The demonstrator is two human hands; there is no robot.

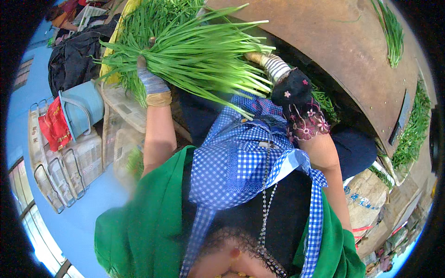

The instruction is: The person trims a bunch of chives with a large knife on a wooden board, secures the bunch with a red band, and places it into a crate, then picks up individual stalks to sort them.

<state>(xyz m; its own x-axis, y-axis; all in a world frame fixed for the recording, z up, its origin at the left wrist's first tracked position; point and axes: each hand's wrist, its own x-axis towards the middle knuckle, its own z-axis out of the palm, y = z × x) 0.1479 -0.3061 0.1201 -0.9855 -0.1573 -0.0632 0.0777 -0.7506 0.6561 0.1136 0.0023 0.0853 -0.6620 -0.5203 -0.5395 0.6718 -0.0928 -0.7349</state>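
A large bunch of green garlic chives (201,48) spreads in a fan before me, its pale stem ends pointing right. My left hand (147,67), in a grey-blue glove with a tan cuff, grips the bunch near its leafy end. At the stem ends is my right hand (255,57), gloved, below a striped cuff and a black embroidered sleeve (295,93). Its fingers are mostly hidden by the stems, so their grip cannot be made out. Behind the bunch, more chives (146,24) lie heaped by a yellow sheet (111,66).
A brown tabletop (313,31) curves along the right, bearing a small chive bundle (394,45) and a dark flat blade-like strip (399,116). Chives (412,128) lie beyond it. Plastic crates (83,156) and a blue bucket (83,111) stand left. Another person (64,21) is at far upper left.
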